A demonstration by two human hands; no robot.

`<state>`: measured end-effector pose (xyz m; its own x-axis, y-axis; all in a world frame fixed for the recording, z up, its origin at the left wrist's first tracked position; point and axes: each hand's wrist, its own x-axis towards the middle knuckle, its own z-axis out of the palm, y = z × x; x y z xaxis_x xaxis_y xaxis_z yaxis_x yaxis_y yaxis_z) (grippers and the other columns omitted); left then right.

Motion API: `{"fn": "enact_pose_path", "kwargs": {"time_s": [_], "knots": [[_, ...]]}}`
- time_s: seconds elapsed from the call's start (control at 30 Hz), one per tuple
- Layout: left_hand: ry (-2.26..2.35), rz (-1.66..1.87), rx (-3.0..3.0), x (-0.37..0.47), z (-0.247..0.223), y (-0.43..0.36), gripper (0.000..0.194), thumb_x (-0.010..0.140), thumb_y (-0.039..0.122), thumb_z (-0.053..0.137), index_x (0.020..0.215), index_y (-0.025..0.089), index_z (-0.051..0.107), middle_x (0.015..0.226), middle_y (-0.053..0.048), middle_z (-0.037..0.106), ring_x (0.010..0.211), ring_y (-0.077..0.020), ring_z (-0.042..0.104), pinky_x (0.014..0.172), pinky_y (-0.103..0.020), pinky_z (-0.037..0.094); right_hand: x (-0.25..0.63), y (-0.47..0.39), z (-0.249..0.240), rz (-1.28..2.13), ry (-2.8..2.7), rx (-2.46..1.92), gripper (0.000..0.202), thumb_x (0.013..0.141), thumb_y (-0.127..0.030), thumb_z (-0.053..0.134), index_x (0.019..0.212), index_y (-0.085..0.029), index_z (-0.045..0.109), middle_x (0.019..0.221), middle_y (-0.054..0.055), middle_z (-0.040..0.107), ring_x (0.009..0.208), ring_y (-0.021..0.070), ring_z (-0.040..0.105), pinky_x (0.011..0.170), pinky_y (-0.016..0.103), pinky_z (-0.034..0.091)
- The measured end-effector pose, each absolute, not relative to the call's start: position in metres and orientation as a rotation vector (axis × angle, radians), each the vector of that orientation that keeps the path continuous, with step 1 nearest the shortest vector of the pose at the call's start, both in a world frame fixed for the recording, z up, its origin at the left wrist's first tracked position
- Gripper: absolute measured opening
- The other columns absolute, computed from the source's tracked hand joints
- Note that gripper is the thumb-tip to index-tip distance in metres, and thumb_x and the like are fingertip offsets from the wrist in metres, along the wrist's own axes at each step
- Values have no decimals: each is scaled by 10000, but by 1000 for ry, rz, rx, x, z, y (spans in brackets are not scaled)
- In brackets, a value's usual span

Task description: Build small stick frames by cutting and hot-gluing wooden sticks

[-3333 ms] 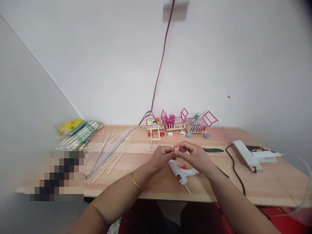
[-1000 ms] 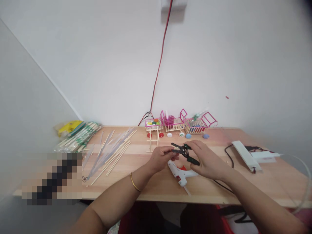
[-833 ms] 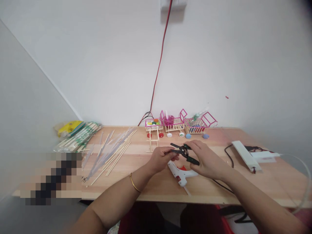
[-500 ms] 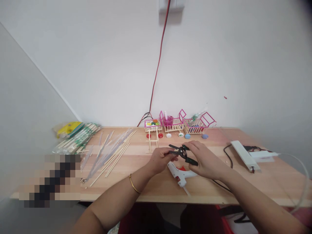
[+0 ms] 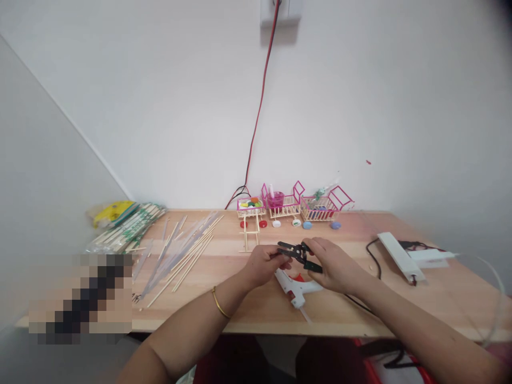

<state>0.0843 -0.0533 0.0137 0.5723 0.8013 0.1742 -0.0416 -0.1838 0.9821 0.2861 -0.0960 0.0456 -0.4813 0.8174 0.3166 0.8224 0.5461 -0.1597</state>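
Observation:
Dark green-handled wire strippers [image 5: 298,252] with flat black jaws are gripped in my right hand [image 5: 334,265], its fingers and thumb around the two handles. My left hand [image 5: 264,265] is pinched closed at the jaws' tips. Whatever small piece is between its fingertips is too hidden to make out. Just below the hands, a white hot glue gun [image 5: 294,288] with a red trigger lies on its side, a clear glue stick [image 5: 306,314] coming out of its back. Behind my left hand stands a small frame of wooden sticks [image 5: 252,232].
Along the wall stand small pink-and-wood stick carts [image 5: 285,207] with bottle-cap wheels. Loose wooden sticks [image 5: 192,261] and clear glue sticks lie left, beside a bag of skewers [image 5: 132,226]. A white power strip [image 5: 401,257] with cables lies right on the wooden table [image 5: 192,320].
The handles of the wire strippers have come slightly closer together in my right hand. My left hand stays pinched at the jaws. The view has shifted a little.

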Motion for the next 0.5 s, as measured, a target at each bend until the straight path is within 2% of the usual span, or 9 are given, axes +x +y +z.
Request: {"fn": "enact_pose_path", "kwargs": {"time_s": [0.17, 0.27, 0.33, 0.4, 0.5], "knots": [[667, 846, 1525, 84, 12, -52, 289, 745, 388, 603, 781, 107, 657, 697, -58, 657, 611, -127, 607, 610, -236, 475, 288, -97, 46, 55, -2383, -1425, 225, 699, -147, 502, 915, -182, 450, 784, 51, 546, 701, 194, 511, 608, 281, 380], [641, 821, 1417, 84, 15, -52, 303, 718, 400, 632, 756, 99, 647, 675, -54, 645, 601, -122, 599, 611, -239, 472, 300, -92, 52, 111, -2314, -1459, 270, 691, -156, 509, 957, -185, 474, 829, 51, 567, 729, 193, 528, 644, 293, 399], [619, 806, 1281, 84, 18, -53, 319, 674, 400, 676, 750, 93, 634, 715, -61, 648, 614, -130, 610, 621, -258, 485, 313, -86, 52, 96, -2249, -1514, 353, 700, -198, 522, 1049, -171, 475, 916, 77, 581, 800, 212, 540, 708, 325, 412], [607, 800, 1155, 85, 21, -53, 342, 630, 392, 716, 750, 88, 620, 751, -69, 648, 632, -145, 624, 625, -278, 498, 329, -80, 47, 86, -2283, -1609, 347, 718, -266, 534, 1047, -161, 500, 987, 106, 584, 873, 240, 543, 745, 347, 412], [599, 793, 1048, 85, 21, -53, 355, 602, 378, 744, 743, 83, 606, 766, -78, 648, 653, -160, 639, 632, -293, 505, 351, -73, 31, 24, -2330, -1775, 364, 703, -343, 557, 1006, -142, 550, 957, 126, 605, 885, 268, 557, 755, 361, 407]]}}
